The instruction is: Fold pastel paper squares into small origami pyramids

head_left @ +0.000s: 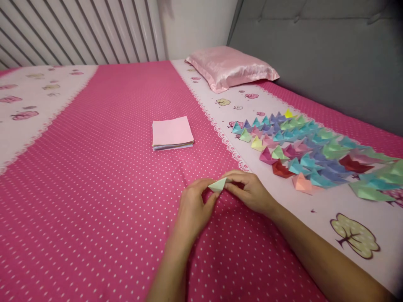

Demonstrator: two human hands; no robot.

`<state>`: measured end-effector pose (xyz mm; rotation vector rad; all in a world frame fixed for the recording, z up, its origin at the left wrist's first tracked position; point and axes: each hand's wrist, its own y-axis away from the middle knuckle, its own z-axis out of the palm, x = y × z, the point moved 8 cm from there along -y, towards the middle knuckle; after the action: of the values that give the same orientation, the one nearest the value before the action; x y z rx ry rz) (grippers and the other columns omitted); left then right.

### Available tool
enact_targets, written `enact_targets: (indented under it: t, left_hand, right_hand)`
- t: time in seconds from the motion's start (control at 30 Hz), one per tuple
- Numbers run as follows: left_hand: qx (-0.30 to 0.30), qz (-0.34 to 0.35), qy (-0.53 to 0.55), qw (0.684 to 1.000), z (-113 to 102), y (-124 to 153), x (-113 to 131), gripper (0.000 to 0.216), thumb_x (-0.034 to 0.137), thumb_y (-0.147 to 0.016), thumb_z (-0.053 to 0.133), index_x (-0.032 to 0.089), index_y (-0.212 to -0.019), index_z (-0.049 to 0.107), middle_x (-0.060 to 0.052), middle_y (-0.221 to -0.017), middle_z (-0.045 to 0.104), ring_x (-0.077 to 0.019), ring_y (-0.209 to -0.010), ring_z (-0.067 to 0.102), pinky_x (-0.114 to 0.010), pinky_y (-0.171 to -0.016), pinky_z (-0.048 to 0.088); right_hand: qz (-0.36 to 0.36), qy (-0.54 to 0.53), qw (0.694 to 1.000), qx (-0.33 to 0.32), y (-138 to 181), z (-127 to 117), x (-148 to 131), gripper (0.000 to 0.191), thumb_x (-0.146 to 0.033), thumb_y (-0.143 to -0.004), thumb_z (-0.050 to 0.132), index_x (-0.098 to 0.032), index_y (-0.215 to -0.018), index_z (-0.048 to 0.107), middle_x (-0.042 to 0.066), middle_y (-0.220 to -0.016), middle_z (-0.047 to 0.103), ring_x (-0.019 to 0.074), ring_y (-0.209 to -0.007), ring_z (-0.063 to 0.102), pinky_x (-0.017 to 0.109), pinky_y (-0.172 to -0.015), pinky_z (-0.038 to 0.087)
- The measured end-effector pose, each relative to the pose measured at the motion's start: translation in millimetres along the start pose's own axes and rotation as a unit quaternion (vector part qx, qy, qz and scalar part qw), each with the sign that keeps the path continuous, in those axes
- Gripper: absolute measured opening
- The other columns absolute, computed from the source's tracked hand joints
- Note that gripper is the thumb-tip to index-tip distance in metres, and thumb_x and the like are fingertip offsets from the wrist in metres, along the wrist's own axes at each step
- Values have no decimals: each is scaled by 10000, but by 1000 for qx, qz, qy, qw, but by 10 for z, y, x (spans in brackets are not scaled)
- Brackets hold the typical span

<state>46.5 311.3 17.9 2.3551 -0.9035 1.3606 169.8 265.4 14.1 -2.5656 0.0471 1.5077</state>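
Note:
A small folded piece of pale green paper (218,185) is held above the pink dotted bedspread (126,201). My left hand (195,205) pinches its left end between thumb and fingers. At its right end, my right hand (248,189) grips the paper with thumb and fingertips. The paper has a pointed, triangular outline; its inner folds are too small to make out. Beyond my hands lies a squared stack of coloured paper (173,132) with a pink sheet on top.
Many folded paper boats (302,142) in several colours stand in rows on the bedspread's white printed strip, right of my hands. Behind them rests a pink satin pillow (231,67) near the grey headboard (321,54). White slats (78,31) rise along the bed's far side.

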Motion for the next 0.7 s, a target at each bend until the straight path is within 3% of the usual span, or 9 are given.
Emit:
enact_targets:
  t: [0.1, 0.3, 0.47, 0.7]
  left_hand:
    - [-6, -73, 127, 989, 76, -14, -99, 204, 259, -794, 544, 152, -879, 695, -64, -801, 701, -176, -729, 630, -286, -689, 472]
    - [1, -207, 314, 927, 167, 33, -258, 387, 294, -663, 699, 103, -996, 650, -39, -691, 672, -108, -569, 585, -203, -538, 421]
    - [-27, -237, 338, 910, 207, 70, -307, 320, 365, -683, 680, 87, -840, 704, -60, -646, 675, -81, -520, 541, -191, -518, 395]
    - [-37, -255, 311, 915, 221, 87, -349, 154, 234, -642, 683, 105, -725, 703, -41, -597, 668, -78, -484, 514, -199, -510, 370]
  right_hand:
    - [81, -111, 990, -40, 13, 85, 64, 232, -352, -832, 539, -158, -853, 666, 26, -733, 653, 156, -688, 595, 272, -638, 462]
    - [147, -241, 957, -72, 53, 213, 172, 306, -346, -743, 656, -153, -962, 568, 18, -746, 660, 114, -614, 587, 227, -573, 428]
    - [153, -264, 946, -113, 80, 285, 180, 246, -296, -706, 688, -151, -852, 553, 7, -728, 654, 115, -628, 602, 221, -577, 415]
    - [145, -216, 959, -109, 72, 231, 143, 169, -305, -788, 590, -151, -848, 556, 0, -730, 616, 95, -611, 559, 229, -603, 420]
